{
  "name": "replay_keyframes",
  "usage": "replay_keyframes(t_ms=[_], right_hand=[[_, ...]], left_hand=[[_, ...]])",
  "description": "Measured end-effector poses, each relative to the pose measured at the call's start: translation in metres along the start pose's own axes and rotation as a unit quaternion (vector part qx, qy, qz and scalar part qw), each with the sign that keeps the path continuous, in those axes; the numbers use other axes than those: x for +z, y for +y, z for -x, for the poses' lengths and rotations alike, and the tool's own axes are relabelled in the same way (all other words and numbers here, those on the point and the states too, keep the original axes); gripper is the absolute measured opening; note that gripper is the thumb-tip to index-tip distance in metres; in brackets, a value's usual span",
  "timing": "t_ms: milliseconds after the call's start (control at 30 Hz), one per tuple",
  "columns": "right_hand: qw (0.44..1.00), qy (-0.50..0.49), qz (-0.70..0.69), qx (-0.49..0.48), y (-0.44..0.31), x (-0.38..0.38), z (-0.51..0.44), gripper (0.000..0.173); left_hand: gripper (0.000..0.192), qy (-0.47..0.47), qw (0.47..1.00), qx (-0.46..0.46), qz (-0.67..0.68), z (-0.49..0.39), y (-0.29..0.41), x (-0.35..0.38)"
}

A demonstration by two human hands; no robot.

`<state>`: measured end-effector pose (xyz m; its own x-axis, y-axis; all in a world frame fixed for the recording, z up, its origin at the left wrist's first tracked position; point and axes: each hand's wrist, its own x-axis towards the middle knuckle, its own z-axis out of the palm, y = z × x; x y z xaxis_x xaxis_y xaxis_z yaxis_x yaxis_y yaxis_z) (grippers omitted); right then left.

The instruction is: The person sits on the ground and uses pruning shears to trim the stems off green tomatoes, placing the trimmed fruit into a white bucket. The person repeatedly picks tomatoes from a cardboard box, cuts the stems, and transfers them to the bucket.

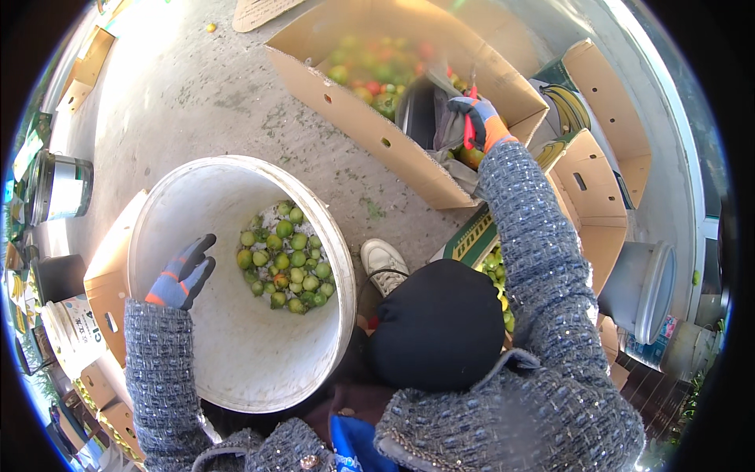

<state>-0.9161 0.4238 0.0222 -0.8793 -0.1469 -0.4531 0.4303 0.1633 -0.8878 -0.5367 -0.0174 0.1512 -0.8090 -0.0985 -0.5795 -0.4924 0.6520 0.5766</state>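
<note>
My left hand [184,274], in a grey-blue and orange glove, is over the inside of a large white bucket [224,360], fingers apart and holding nothing. Green and partly orange tomatoes [286,256] lie at the bucket's bottom. My right hand [481,121], gloved alike, grips a red-handled tool [470,127], perhaps pruning shears, over a big cardboard box [377,135]. Inside that box, red, orange and green tomatoes [377,76] lie beside a dark grey cloth or garment [445,118]. A blurred haze covers part of them.
Banana cartons [596,183] stand at the right, near a grey bucket [637,292]. Another carton [466,236] with green tomatoes is beside my knee. Cardboard boxes [109,277] and a black bucket [62,186] line the left. A white shoe [383,265] rests on the concrete floor between bucket and carton.
</note>
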Motion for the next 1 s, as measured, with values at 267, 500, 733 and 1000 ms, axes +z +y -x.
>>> replay_keyframes(t_ms=[267, 500, 733, 1000], right_hand=[[0.807, 0.097, 0.556, 0.175, 0.018, -0.016, -0.016, 0.055], [0.902, 0.027, 0.427, 0.056, 0.035, -0.032, -0.025, 0.054], [0.988, 0.094, -0.013, -0.12, 0.004, -0.088, 0.047, 0.063], [0.952, -0.013, -0.185, -0.244, -0.096, 0.004, 0.253, 0.055]], left_hand=[[0.048, 0.014, 1.0, 0.005, 0.014, 0.001, 0.007, 0.007], [0.044, 0.023, 0.997, -0.039, 0.063, 0.022, 0.017, 0.009], [0.046, 0.085, 0.969, 0.102, -0.208, 0.006, 0.042, -0.007], [0.053, -0.218, 0.853, -0.196, -0.432, -0.156, -0.031, 0.077]])
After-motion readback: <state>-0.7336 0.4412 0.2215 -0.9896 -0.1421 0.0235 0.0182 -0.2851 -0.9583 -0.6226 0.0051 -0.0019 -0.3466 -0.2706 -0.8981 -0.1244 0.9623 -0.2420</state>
